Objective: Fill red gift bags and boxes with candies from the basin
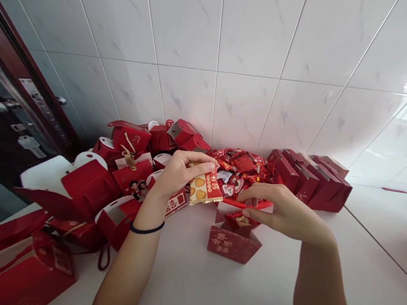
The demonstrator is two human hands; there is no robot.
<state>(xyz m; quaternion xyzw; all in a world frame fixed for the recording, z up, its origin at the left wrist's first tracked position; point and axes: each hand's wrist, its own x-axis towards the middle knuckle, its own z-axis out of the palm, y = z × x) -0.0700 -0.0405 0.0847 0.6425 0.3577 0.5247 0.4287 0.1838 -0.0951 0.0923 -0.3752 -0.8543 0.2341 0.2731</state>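
My left hand (183, 172) pinches a red and cream biscuit packet (205, 186) printed with round golden biscuits, held to the left above an open gift box. That red paper box (233, 245) stands upright on the white surface, with pale figures printed on its front. Over its mouth, my right hand (270, 205) is closed, thumb and fingers at a small red and gold packet (242, 220) partly inside the opening. Right behind the box lies a heap of red-wrapped sweets (244, 164) in a red container whose rim (259, 206) shows under my right fingers.
Several opened red gift boxes (132, 135) crowd the left side, some with white inner flaps. A larger red bag (16, 273) lies at the lower left. Standing red boxes (309, 180) line up on the right. A tiled wall (251, 46) closes the back; a dark door (10, 88) is at left.
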